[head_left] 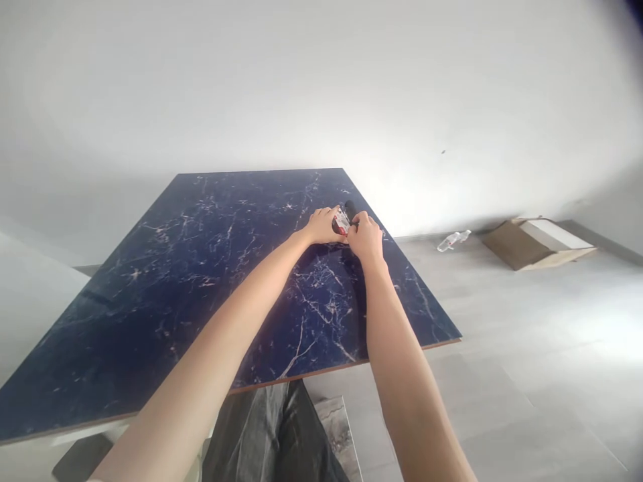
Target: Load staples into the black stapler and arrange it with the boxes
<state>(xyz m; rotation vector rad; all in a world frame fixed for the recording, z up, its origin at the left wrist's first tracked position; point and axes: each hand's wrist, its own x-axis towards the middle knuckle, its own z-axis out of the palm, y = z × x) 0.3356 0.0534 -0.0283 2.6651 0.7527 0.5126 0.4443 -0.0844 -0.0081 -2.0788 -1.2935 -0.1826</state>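
Both my arms reach out over a dark blue marble-patterned table [201, 254], towards its far right part. My left hand [323, 227] is closed around the left side of a small dark object with a white and red label [341, 222]. Close by on the right, my right hand [366, 235] has its fingers curled at a short black rounded piece [350, 209]. Whether the black piece and the labelled object are joined I cannot tell, since my fingers cover the space between them.
A pale wall [281, 87] rises behind the table. On the grey floor [482, 301] to the right lie a clear plastic bottle [453, 240] and an open cardboard box [522, 244] with something white in it. My legs [274, 435] are below the table's near edge.
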